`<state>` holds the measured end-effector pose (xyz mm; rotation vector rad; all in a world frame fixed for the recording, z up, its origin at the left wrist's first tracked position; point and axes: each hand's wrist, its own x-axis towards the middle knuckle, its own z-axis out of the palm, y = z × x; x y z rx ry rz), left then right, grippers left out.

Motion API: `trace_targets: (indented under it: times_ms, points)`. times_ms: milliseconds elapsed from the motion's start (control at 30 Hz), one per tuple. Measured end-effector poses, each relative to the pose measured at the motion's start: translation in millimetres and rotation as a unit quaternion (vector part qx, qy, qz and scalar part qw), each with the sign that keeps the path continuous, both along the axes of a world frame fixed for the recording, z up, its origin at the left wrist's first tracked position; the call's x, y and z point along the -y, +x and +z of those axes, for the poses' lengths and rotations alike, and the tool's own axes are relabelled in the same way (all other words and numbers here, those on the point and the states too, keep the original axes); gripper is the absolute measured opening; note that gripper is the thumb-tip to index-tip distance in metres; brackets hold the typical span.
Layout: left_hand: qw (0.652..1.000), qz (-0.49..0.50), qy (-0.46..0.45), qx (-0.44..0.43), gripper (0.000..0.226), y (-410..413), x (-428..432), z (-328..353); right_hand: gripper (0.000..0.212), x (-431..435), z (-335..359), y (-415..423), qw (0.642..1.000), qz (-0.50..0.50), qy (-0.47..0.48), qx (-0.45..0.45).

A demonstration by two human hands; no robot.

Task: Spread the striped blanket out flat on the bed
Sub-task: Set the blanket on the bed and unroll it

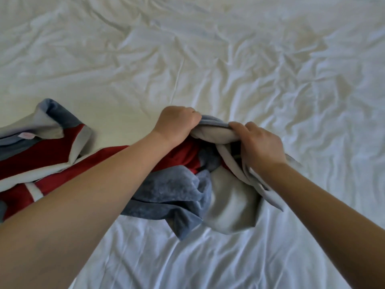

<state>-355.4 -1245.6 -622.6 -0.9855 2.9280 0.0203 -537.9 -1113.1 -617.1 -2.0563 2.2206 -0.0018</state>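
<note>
The striped blanket, in red, blue-grey and pale grey bands, lies crumpled on the near part of the bed. One end trails off to the left edge of the view; the rest is bunched under my arms. My left hand is a fist gripping the blanket's upper edge at centre. Just to its right, my right hand curls its fingers round a pale grey fold of the same edge. The two hands are close together, both held a little above the sheet.
A wrinkled white sheet covers the whole bed, stretching far ahead and to the right. A small pink label shows on the blanket's left part.
</note>
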Motion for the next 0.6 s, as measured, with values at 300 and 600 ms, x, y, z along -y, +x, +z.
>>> trace_targets:
  times_ms: [300, 600]
  points:
    - [0.993, -0.035, -0.042, -0.104, 0.021, -119, 8, 39, 0.037, -11, 38, -114, 0.989, -0.099, -0.096, -0.062]
    - [0.996, -0.069, 0.003, -0.057, 0.02, -169, -34, 8, 0.03, -69, 2, -145, 0.987, -0.133, -0.044, -0.076]
